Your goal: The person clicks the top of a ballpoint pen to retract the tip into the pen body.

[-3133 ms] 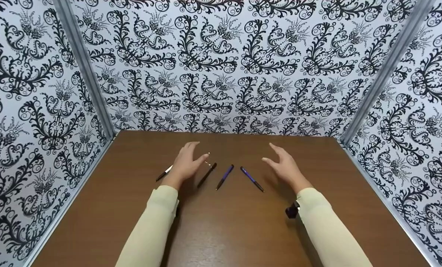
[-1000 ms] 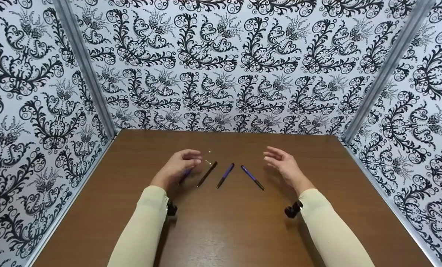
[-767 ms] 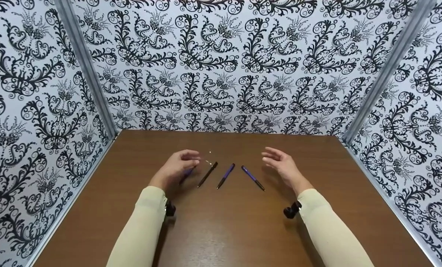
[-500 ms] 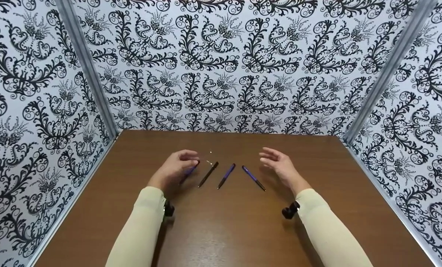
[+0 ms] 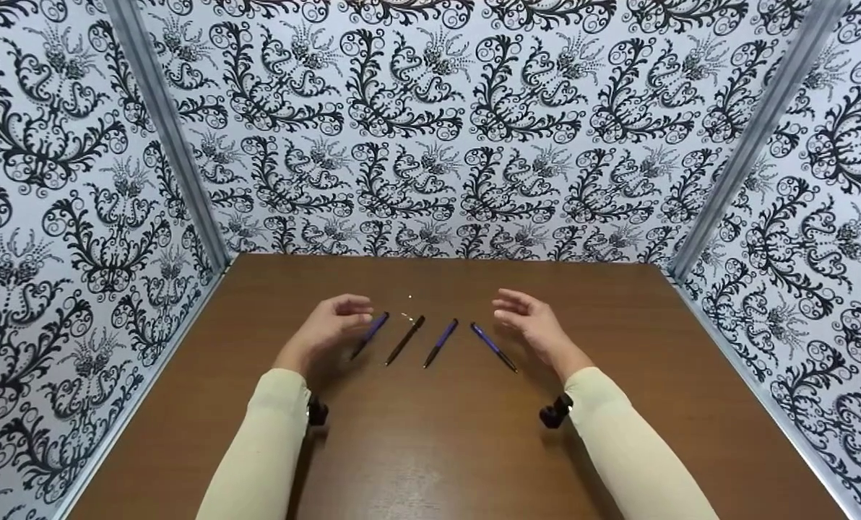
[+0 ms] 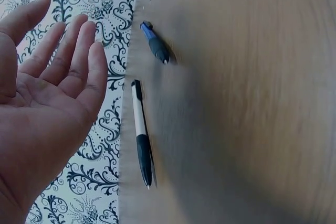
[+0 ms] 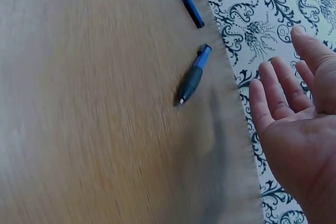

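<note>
Four pens lay fanned on the table, apparently arranged; the left hand and right hand hovered beside them, fingers relaxed and spread, holding nothing.

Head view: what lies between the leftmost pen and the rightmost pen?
Two pens: a black pen and a purple pen, between the leftmost pen and rightmost pen in the head view.

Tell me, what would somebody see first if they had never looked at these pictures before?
Probably the walls all around, covered in curly black-and-white swirls. Next come the four pens lying in a fan in the middle of the brown table. An open left hand hovers just left of the pens and an open right hand just right of them; neither holds anything.
</note>
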The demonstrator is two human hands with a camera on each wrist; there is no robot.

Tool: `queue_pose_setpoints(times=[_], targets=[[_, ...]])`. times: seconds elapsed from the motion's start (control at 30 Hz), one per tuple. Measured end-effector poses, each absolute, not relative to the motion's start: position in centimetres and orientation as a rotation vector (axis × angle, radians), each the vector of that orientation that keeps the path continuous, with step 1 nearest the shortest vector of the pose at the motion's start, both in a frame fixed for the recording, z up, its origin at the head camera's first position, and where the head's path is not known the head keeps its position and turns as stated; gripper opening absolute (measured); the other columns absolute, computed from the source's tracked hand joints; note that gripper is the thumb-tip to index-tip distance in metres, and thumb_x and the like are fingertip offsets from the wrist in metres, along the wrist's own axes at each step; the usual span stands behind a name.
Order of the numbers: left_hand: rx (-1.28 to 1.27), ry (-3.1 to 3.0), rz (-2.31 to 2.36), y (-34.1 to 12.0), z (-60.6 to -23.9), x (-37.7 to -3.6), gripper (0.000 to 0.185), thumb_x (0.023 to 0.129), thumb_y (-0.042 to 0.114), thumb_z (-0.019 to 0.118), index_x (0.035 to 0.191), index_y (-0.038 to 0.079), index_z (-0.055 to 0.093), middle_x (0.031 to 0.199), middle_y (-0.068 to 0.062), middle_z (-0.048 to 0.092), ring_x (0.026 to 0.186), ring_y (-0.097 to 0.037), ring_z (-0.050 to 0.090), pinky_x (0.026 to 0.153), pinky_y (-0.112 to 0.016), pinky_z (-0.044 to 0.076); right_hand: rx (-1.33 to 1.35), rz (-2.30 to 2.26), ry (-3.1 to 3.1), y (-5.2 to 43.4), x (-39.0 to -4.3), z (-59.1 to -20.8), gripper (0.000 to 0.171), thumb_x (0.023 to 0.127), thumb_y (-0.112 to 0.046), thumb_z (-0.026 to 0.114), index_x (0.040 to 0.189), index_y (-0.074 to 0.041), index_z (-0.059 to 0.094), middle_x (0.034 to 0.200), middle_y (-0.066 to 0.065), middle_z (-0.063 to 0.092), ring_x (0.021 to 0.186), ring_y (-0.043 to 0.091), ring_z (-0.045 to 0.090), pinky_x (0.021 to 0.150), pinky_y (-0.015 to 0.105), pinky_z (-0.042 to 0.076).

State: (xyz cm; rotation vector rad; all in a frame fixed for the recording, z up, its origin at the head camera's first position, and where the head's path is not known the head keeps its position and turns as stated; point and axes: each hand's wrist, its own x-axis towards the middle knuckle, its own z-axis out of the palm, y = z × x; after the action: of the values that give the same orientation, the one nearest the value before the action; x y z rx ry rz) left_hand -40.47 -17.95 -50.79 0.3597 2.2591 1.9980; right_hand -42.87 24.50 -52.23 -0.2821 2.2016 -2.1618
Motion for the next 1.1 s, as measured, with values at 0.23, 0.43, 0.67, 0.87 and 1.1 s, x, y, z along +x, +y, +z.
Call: queue_pose_setpoints(times=[0.23, 0.43, 0.67, 0.87, 1.1], targets=[[0.368, 2.314, 1.975, -18.8, -50.8, -40.2, 0.038, 0.107, 0.003, 0.07, 0.143, -0.008, 0.064, 0.135, -0.023, 0.072, 0.126, -0.032, 0.069, 0.115, -0.054, 0.052, -0.276, -2.189, 2.181, 22.8, -42.9, -52.3, 0.056, 0.103, -0.001, 0.077, 0.157, -0.002, 0.059, 0.141, 0.022, 0.07, 0.12, 0.031, 0.073, 0.115, 0.065, 0.048], [0.369, 2.34, 1.976, -19.4, -50.6, -40.0, 0.038, 0.108, 0.004, 0.069, 0.143, -0.009, 0.064, 0.137, -0.028, 0.07, 0.127, -0.036, 0.068, 0.116, -0.061, 0.048, -0.324, -2.188, 2.217, 21.3, -42.9, -52.2, 0.053, 0.102, 0.0, 0.077, 0.153, 0.0, 0.061, 0.14, 0.026, 0.069, 0.125, 0.034, 0.071, 0.114, 0.057, 0.051], [0.367, 2.38, 1.942, -20.1, -50.5, -39.8, 0.04, 0.108, 0.007, 0.07, 0.145, -0.008, 0.063, 0.14, -0.029, 0.068, 0.131, -0.038, 0.067, 0.118, -0.062, 0.046, -0.384, -2.195, 2.21, 20.2, -43.2, -52.5, 0.052, 0.102, 0.004, 0.075, 0.152, 0.005, 0.061, 0.135, 0.024, 0.073, 0.13, 0.044, 0.067, 0.105, 0.039, 0.059], [0.36, 2.418, 1.88, -20.8, -50.5, -39.6, 0.041, 0.108, 0.007, 0.07, 0.146, -0.005, 0.063, 0.145, -0.029, 0.066, 0.135, -0.046, 0.063, 0.118, -0.06, 0.047, -0.404, -2.158, 2.249, 19.6, -43.5, -52.8, 0.052, 0.102, 0.004, 0.076, 0.151, 0.004, 0.061, 0.136, 0.022, 0.074, 0.123, 0.034, 0.072, 0.101, 0.032, 0.06], [0.34, 2.435, 1.888, -22.0, -50.6, -39.6, 0.042, 0.107, 0.006, 0.071, 0.147, -0.007, 0.063, 0.144, -0.028, 0.067, 0.129, -0.039, 0.068, 0.109, -0.044, 0.055, -0.417, -2.123, 2.261, 18.2, -43.5, -52.6, 0.052, 0.101, 0.0, 0.078, 0.151, 0.0, 0.063, 0.138, 0.021, 0.073, 0.126, 0.033, 0.071, 0.098, 0.027, 0.058]])
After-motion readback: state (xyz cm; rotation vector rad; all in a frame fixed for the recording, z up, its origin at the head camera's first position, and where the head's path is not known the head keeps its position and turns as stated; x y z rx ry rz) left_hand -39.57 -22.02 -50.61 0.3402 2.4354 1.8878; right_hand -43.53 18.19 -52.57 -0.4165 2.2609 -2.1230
